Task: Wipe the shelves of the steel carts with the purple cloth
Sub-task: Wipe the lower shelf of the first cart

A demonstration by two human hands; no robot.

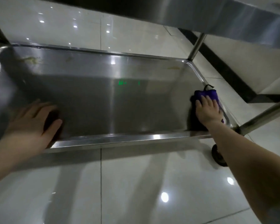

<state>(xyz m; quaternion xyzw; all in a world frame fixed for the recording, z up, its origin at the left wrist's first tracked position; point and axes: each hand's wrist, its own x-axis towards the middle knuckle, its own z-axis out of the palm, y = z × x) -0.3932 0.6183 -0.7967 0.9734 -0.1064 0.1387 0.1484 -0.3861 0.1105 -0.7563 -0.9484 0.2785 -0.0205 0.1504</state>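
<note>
Nearest the camera lay a glossy pale tiled floor (136, 191), with ceiling lights reflected in it. Both bare forearms reached forward over it to the lower shelf (120, 139) of a steel cart.

At about 8 o'clock in the view, the left hand (31, 123) rested on the shelf's near rim. Its fingers were straight and loose and it grasped nothing.

At about 4 o'clock, a dark castor (217, 156) showed under the shelf's near right corner, and a steel post (265, 113) slanted up from that corner.

At 3 o'clock, the right hand (206, 110) lay flat on the purple cloth (207, 94) with its fingers spread, pressing rather than clutching. The cloth sat bunched on the shelf floor, against the right-hand wall.

Near the shelf's middle, a small green reflection (124, 82) glowed on the metal. Farther off, a yellowish smear (31, 59) marked the far wall at about 10 o'clock. A fainter stain (174, 67) lay near the far right corner at about 1 o'clock.

Beyond it, another post (197, 46) rose to the upper shelf (225, 15), which crossed the view from 12 to 2 o'clock.
</note>
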